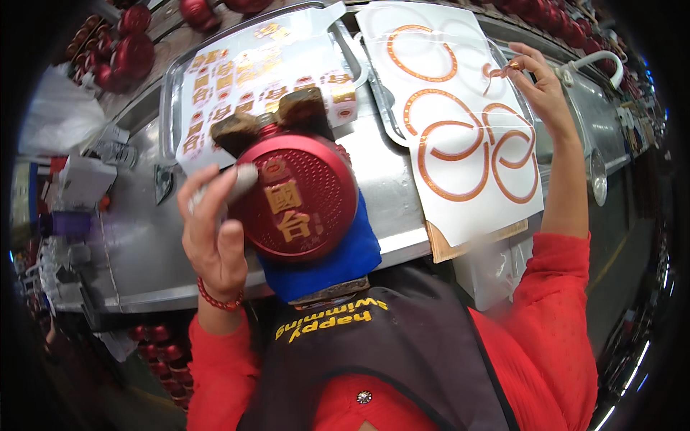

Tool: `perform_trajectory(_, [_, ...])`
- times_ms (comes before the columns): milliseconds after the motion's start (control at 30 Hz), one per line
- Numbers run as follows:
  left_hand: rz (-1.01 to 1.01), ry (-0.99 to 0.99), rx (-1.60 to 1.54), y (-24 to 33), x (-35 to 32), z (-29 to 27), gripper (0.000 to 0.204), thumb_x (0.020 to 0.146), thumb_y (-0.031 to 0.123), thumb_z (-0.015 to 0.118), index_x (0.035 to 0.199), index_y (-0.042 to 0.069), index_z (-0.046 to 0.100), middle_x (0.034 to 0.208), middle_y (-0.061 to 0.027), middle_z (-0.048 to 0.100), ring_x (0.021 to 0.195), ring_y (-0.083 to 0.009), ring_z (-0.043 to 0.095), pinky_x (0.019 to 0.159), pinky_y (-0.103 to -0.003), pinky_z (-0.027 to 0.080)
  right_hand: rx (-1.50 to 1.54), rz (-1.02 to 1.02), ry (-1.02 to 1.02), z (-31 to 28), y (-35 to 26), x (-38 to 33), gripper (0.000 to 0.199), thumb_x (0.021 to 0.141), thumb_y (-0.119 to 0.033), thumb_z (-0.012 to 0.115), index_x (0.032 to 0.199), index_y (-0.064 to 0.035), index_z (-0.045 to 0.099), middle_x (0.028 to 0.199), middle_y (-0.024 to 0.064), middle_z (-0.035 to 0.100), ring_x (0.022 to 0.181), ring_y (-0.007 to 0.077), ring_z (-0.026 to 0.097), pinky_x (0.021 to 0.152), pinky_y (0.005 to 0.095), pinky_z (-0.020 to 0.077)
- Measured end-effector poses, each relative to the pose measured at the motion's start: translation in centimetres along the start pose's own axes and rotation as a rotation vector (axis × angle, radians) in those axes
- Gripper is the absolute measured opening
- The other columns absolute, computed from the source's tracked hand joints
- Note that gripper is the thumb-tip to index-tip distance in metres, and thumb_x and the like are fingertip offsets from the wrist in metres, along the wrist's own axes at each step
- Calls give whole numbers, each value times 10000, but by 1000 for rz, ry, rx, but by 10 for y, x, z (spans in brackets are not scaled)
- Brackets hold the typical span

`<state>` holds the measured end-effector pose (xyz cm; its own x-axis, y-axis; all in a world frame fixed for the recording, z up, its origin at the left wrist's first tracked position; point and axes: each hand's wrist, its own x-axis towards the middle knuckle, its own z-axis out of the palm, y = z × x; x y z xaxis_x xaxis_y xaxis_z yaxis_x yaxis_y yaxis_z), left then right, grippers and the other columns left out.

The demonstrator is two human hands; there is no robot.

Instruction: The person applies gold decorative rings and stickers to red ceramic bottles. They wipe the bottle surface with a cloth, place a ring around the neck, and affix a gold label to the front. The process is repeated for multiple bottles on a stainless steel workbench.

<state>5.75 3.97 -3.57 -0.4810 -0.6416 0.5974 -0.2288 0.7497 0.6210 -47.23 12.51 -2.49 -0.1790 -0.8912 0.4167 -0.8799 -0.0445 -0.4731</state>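
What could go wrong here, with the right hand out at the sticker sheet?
1. The left hand alone steadies the round red bottle on the blue pad; it might roll or tip.
2. The thin curved sticker strip pinched by the right hand could fold onto itself.
3. The ring-sticker sheet overhangs the bench edge and may slide off.

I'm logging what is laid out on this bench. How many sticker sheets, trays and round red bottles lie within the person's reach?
Round red bottle under the left hand: 1
Sticker sheets, small gold labels and orange rings, the latter at the right hand: 2
Metal trays: 2, the second mostly covered
Total: 5
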Motion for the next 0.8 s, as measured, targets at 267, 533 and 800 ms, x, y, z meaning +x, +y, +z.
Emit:
perform_trajectory(267, [81,-393,-333,48,111,37,546,916,250,724,1398,25,601,1294,-170,649,1186,-244,607,1066,-363,424,-52,-628,-334,0,-232,19,147,785,43,713,903,-44,692,1470,179,503,1262,327,544,948,404,500])
perform_trajectory(533, [-30,-364,-418,62,81,30,252,892,281,710,941,36,672,945,-123,692,888,-290,618,839,-412,482,147,-571,-287,23,-260,5,151,724,38,691,848,-23,629,1377,213,532,1252,371,548,1004,429,478])
perform_trajectory(800, [-447,-410,-919,55,63,9,119,971,94,662,1022,43,568,998,8,583,843,-45,566,741,-219,486,429,-413,-325,51,-254,0,121,795,-19,715,898,-13,651,1380,180,548,1272,344,537,1049,448,434])
